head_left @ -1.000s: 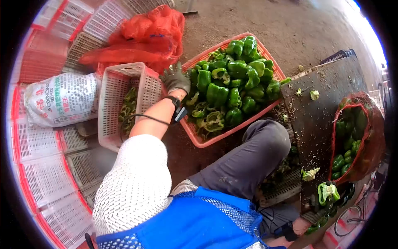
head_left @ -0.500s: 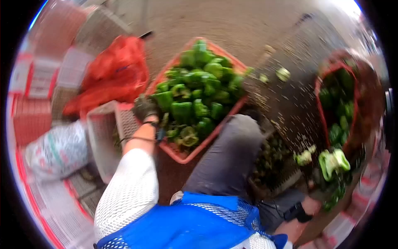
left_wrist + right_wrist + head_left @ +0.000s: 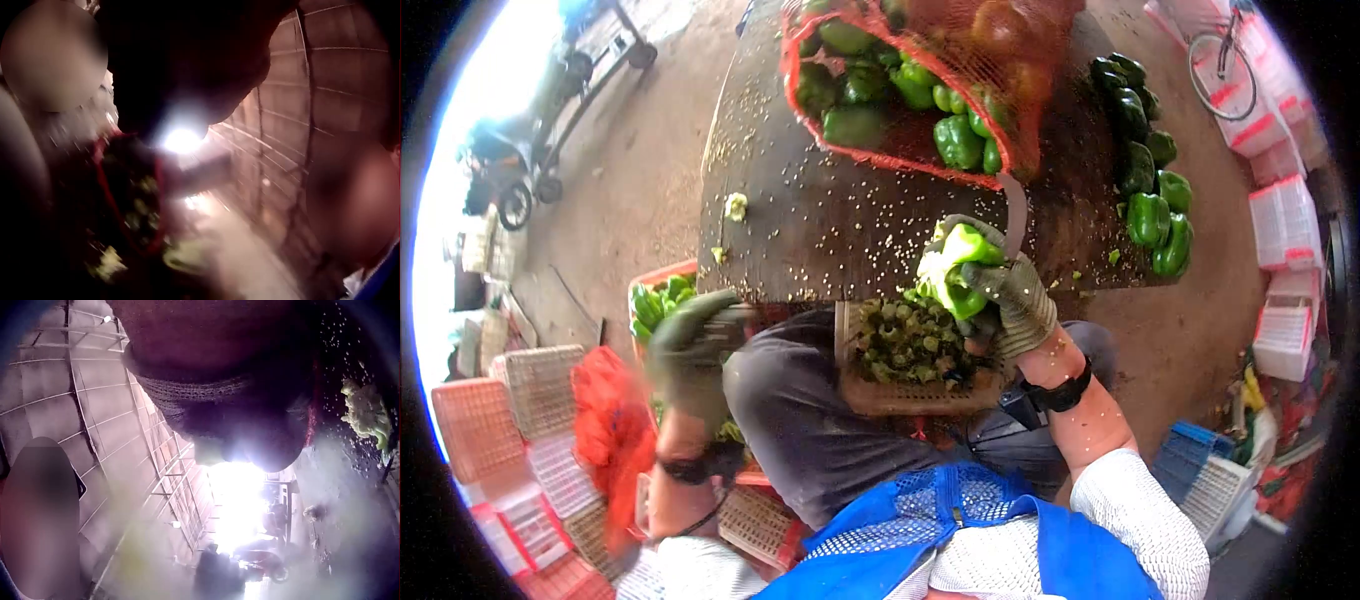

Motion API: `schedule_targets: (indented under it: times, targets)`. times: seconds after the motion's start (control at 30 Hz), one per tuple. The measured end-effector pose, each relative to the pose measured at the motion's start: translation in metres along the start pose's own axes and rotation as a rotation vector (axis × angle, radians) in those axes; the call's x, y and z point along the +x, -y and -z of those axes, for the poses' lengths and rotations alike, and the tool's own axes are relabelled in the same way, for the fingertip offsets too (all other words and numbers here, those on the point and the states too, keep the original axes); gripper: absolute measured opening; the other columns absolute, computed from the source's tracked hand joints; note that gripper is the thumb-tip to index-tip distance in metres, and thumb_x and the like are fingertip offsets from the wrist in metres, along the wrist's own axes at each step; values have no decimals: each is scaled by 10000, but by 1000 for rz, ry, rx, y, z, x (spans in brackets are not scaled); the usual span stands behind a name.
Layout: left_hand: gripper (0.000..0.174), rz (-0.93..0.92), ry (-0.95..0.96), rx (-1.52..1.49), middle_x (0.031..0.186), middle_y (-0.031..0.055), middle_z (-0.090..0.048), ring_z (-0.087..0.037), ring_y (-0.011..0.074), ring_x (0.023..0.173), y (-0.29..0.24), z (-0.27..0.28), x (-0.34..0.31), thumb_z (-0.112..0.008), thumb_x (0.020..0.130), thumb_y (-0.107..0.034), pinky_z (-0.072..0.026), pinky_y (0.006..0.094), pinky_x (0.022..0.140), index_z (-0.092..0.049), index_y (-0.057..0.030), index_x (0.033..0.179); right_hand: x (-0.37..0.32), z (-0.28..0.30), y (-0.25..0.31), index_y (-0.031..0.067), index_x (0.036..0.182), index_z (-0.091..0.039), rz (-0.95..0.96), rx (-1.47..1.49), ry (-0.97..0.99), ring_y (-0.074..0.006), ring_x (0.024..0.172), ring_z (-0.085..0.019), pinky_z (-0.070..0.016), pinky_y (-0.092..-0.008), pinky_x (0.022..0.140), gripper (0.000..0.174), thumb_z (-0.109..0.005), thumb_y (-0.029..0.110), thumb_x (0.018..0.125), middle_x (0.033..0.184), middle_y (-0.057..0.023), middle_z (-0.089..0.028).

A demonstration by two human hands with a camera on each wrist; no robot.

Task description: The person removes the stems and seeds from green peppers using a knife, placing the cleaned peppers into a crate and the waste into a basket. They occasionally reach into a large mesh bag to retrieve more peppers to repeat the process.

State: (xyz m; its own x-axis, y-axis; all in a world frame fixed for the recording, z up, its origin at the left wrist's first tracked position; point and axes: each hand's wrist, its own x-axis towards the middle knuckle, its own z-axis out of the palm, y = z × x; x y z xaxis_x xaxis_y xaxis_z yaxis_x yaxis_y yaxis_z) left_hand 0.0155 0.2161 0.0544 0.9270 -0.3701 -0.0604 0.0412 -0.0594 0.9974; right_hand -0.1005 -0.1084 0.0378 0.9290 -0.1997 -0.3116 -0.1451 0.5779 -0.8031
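The right hand (image 3: 1015,300), gloved, grasps a green bell pepper (image 3: 953,262), fingers curled round its side; pale flesh shows on the face turned from the palm. A curved knife (image 3: 1016,215) stands up beside it, blade pointing away from the person, its lower end meeting the glove, so the same hand seems to hold both. The left hand (image 3: 695,350), also gloved, is blurred beside the knee; whether it is released or grasping something, I cannot tell, and the dark left wrist view does not settle it.

The step in hand looks like trimming out the pepper's core. The next move probably calls for the pepper held steady and the blade kept clear of the left fingers as that hand comes across.

The pepper is just above the near edge of the worktop (image 3: 830,230), with a crate (image 3: 920,398) of green scraps below, between the legs. Seed-strewn surface gives open room left of the pepper. Beyond, the rim of a red mesh bag (image 3: 1040,90) lies close to the knife tip and could snag it. Toward the right edge, whole bell peppers (image 3: 1138,170) limit a wide sweep.
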Motion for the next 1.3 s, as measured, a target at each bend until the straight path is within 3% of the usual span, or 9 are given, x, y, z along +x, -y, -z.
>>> schedule_targets:
  times: [0.13, 0.3, 0.5, 0.6, 0.8, 0.87, 1.03, 1.13, 1.3]
  targets:
    - [621, 108, 556, -8, 942, 38, -664, -613, 93, 842, -27, -150, 35, -734, 828, -64, -518, 229, 744, -454, -56, 1381, -4, 29, 4, 53, 1312, -484, 20, 19, -21, -154, 918, -625, -528, -281, 809, 613, -755, 70, 762, 1084, -59, -645]
    - [600, 113, 745, 272, 894, 75, -672, -617, 129, 795, 17, -211, 50, -754, 827, -160, -516, 290, 729, -478, -88, 1355, -8, 60, 4, 53, 1270, -527, 84, -201, -146, -132, 950, -610, -510, -277, 839, 561, -767, 89, 765, 1095, -58, -648]
    - [588, 305, 688, -316, 1145, 39, -627, -576, 124, 1061, 13, -236, 52, -746, 822, -74, -471, 291, 927, -469, -41, 1339, 9, 58, 8, 29, 1264, -523, 200, -436, -238, -135, 945, -609, -505, -286, 852, 624, -794, 132, 713, 1054, -44, -642]
    - [597, 403, 912, -181, 1179, 23, -610, -561, 123, 1082, 24, -229, 67, -772, 793, -58, -466, 299, 941, -483, -47, 1316, 6, 61, -8, 43, 1297, -498, 259, -616, -252, -132, 945, -605, -500, -284, 860, 667, -792, 123, 703, 1099, -39, -622]
    - [533, 419, 958, 62, 1071, 40, -642, -589, 116, 975, 43, -212, 68, -803, 756, -66, -531, 283, 749, -545, -46, 1222, 5, 53, -17, 66, 1254, -544, 103, -519, -117, -125, 930, -609, -501, -293, 847, 618, -809, 163, 704, 992, -38, -662]
    - [512, 741, 838, -291, 1094, 52, -641, -594, 122, 996, 38, -211, 65, -802, 760, -78, -527, 285, 791, -554, -43, 1207, 7, 51, -15, 55, 1252, -555, 34, -622, -102, -105, 914, -544, -466, -272, 826, 559, -743, 147, 734, 1007, -22, -600]
    - [571, 533, 818, -161, 1151, 33, -635, -591, 124, 1032, 45, -199, 47, -811, 761, -107, -494, 288, 884, -552, -57, 1267, 14, 47, -20, 35, 1177, -602, 45, -623, -6, -123, 847, -626, -521, -303, 792, 608, -846, 259, 667, 925, -56, -681]
    - [553, 551, 915, -57, 1140, 24, -641, -587, 114, 1037, 49, -181, 54, -815, 759, -123, -485, 288, 899, -570, -55, 1251, 14, 44, -17, 68, 1260, -571, -72, -534, 123, -134, 996, -575, -467, -303, 912, 637, -831, 231, 702, 1097, -69, -645]
    - [495, 460, 1207, 64, 1070, 0, -662, -592, 119, 991, 19, -172, 83, -826, 738, -117, -482, 295, 896, -615, -48, 1180, 13, 34, -11, 35, 1116, -620, 211, -622, 144, -133, 799, -640, -533, -299, 763, 437, -777, 203, 744, 890, -57, -685]
